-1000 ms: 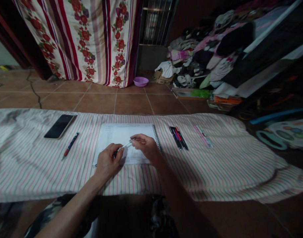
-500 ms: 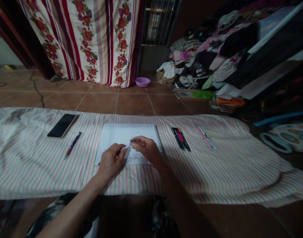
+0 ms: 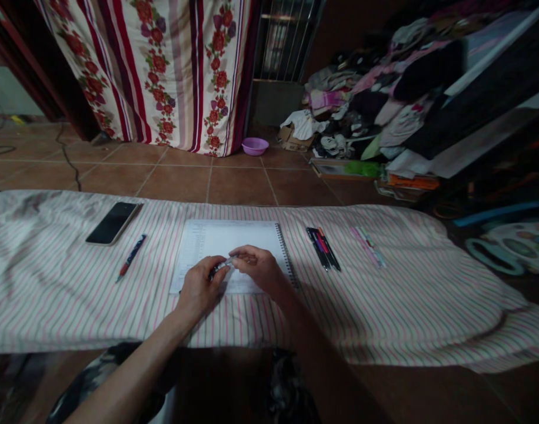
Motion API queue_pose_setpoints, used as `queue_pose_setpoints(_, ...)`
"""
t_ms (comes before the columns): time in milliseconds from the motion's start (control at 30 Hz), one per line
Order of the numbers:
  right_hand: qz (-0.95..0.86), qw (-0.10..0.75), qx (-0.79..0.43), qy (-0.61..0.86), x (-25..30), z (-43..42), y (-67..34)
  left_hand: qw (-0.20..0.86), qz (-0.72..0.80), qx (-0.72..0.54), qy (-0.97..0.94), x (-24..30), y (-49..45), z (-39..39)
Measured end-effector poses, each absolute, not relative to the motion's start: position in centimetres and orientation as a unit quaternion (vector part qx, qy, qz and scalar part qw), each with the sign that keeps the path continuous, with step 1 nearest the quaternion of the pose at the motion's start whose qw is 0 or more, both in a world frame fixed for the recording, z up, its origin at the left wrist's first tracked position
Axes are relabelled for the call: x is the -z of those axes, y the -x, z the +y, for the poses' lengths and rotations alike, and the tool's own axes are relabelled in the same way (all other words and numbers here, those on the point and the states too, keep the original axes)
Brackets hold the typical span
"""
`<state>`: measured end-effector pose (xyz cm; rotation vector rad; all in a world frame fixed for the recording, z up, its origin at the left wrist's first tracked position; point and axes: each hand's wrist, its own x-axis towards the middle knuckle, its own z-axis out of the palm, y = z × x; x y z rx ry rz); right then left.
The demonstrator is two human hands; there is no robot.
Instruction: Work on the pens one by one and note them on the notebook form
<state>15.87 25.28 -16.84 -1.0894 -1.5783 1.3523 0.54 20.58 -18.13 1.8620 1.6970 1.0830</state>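
My left hand [image 3: 200, 288] and my right hand [image 3: 259, 266] meet over a spiral notebook [image 3: 234, 238] that lies open on a striped cloth [image 3: 384, 294]. Both hands pinch a pen [image 3: 220, 266] between them: the left holds the dark part, the right holds the pale thin part. The two parts sit pushed close together. A red and blue pen [image 3: 130, 257] and a black phone [image 3: 113, 222] lie to the left. A bunch of dark pens [image 3: 323, 248] and several pale pens [image 3: 368, 247] lie to the right.
Brown floor tiles [image 3: 234, 182] stretch beyond the cloth. A floral curtain [image 3: 163, 70] hangs at the back, with a purple bowl [image 3: 255, 145] beside it. A heap of clothes [image 3: 375, 100] fills the right. A paint palette [image 3: 512, 244] lies at far right.
My hands have drawn closer together, and the pale part has slid into the dark part of the pen, so less of it shows. The view has shifted slightly.
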Motion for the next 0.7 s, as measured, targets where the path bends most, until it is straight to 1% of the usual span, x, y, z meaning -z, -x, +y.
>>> queue_pose_setpoints(400, -0.626, 0.39, -0.527, 0.421, 17.25, 25.34, -15.76, 0.234, 0.603, -0.385, -0.659, 17.74, -0.63, 20.53)
queue_pose_setpoints(700, -0.625, 0.379, -0.523, 0.439, 16.68, 25.23, -15.84, 0.206, 0.591, -0.377, -0.684, 17.75, -0.6, 20.5)
